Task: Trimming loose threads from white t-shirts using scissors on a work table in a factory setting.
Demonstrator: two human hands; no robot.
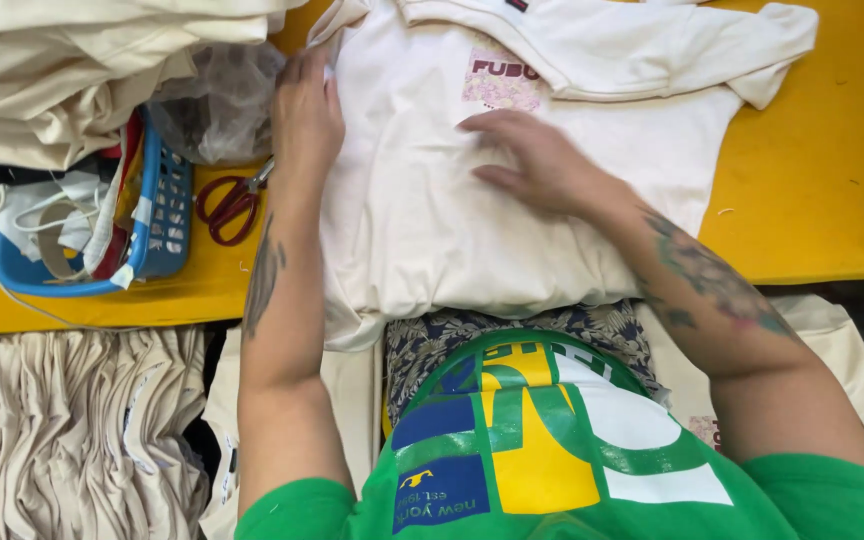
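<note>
Cream shirt (422, 220) lies flat on yellow worktop (822, 180), hem hanging off the near edge. Left hand (304, 115): grip spread, palm pinning the shirt's left edge, likely to stop it sliding. Right hand (542, 160): fingers spread flat mid-chest, blurred, seemingly smoothing. Red scissors (232, 205) and blue basket (157, 235) just outside left grip.

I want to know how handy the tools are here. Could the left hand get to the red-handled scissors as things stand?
Probably yes. The scissors lie uncovered on the yellow table just beside the left hand, which rests flat on the cream shirt. Nothing lies between them; the blue basket sits on their far side.
</note>
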